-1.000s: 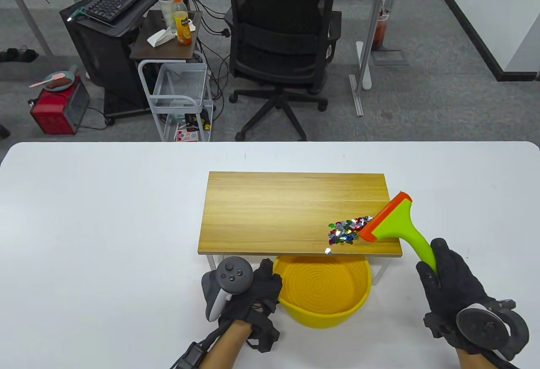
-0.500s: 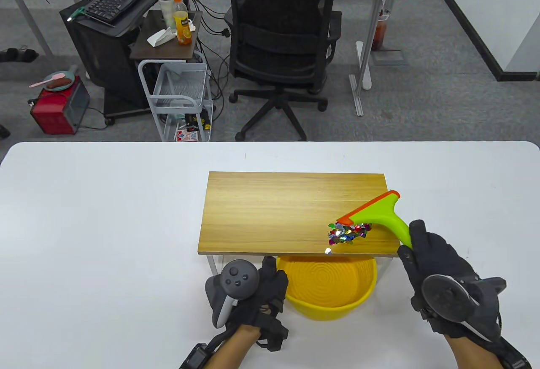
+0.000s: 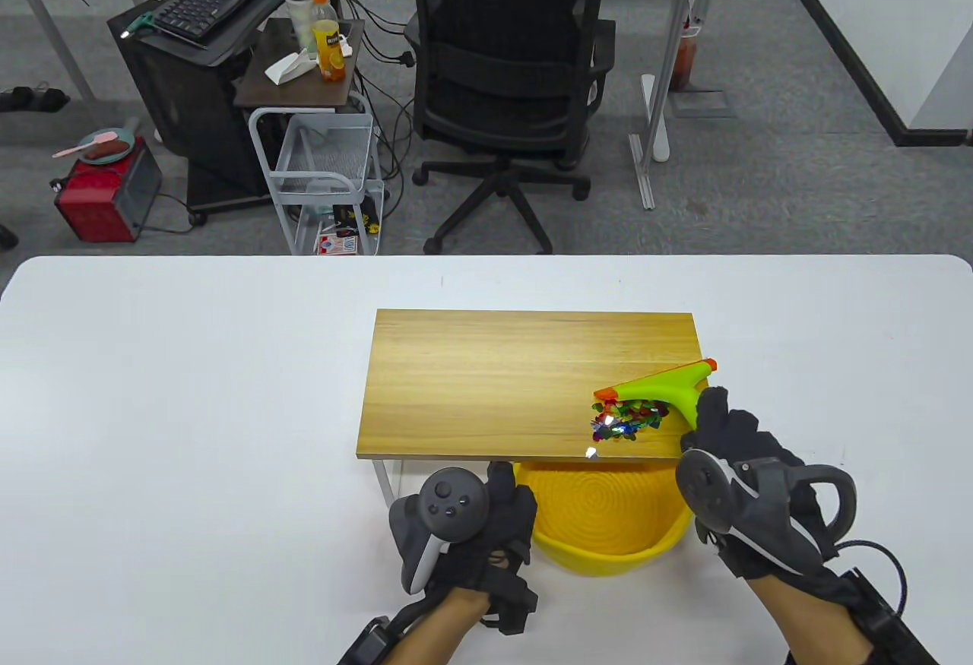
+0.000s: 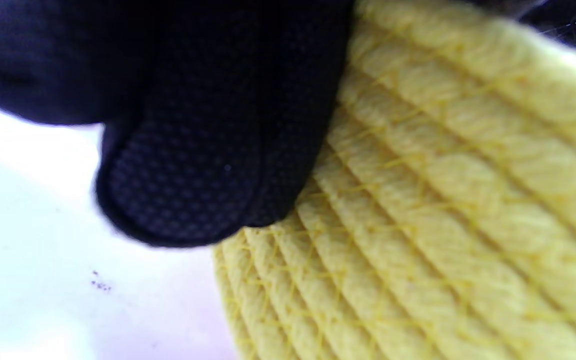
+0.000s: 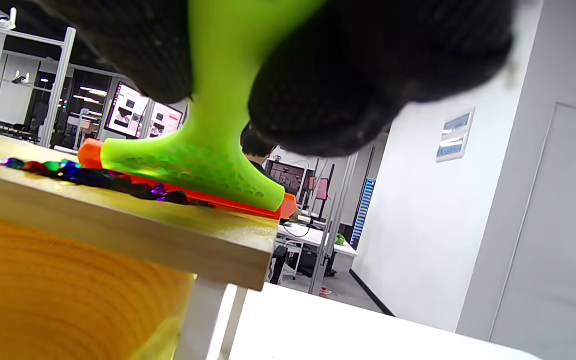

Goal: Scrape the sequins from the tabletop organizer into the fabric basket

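Note:
A pile of colourful sequins (image 3: 627, 419) lies near the front right corner of the wooden organizer top (image 3: 502, 384). My right hand (image 3: 733, 444) grips the handle of a green scraper with an orange blade (image 3: 657, 389); the blade rests on the board just behind the pile, as the right wrist view (image 5: 183, 170) also shows. One loose sequin (image 3: 591, 453) sits at the board's front edge. The yellow fabric basket (image 3: 608, 513) stands below that edge. My left hand (image 3: 494, 520) holds the basket's left wall; its fingers (image 4: 203, 150) press against the woven side (image 4: 443, 200).
The organizer stands on white legs (image 3: 382, 479) on a white table (image 3: 190, 406). Beyond the table's far edge stand an office chair (image 3: 509, 64), a wire cart (image 3: 323, 178) and a desk with a keyboard.
The scraper has swung from the pile's right side to behind it, blade now lying across. My right hand moved left and forward. My left hand shifted the basket to the right under the sequins.

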The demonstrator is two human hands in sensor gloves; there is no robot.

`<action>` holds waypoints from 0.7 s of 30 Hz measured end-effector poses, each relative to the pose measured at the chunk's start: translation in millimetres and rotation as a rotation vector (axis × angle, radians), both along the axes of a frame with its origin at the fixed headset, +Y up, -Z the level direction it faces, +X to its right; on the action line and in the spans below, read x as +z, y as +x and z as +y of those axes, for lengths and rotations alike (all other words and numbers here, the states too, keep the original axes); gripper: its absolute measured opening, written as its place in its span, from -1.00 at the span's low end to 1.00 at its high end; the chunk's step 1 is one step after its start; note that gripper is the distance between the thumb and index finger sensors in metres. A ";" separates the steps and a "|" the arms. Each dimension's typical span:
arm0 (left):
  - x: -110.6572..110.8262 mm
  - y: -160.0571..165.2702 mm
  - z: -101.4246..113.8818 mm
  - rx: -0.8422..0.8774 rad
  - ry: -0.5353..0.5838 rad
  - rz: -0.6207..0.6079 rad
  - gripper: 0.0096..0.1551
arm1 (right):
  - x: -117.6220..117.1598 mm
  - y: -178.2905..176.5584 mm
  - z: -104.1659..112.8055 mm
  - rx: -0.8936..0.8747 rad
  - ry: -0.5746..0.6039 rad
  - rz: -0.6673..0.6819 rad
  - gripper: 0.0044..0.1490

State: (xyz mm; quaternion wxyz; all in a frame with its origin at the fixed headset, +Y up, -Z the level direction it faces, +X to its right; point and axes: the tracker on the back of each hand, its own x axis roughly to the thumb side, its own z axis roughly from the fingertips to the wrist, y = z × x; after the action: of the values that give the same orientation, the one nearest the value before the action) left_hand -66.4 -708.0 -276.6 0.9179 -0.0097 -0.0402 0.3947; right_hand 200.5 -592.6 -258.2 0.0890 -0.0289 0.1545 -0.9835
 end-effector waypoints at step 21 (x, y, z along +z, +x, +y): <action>5.0 -1.0 3.8 0.063 -0.049 0.009 -0.36 | 83.6 -1.7 13.6 0.016 -0.016 0.116 -0.29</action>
State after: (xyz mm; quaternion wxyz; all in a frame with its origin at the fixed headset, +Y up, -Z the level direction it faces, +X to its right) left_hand -67.3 -704.2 -271.6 0.9047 -0.0292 -0.0268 0.4242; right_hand 198.9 -579.0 -174.7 0.0873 -0.0879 0.1512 -0.9807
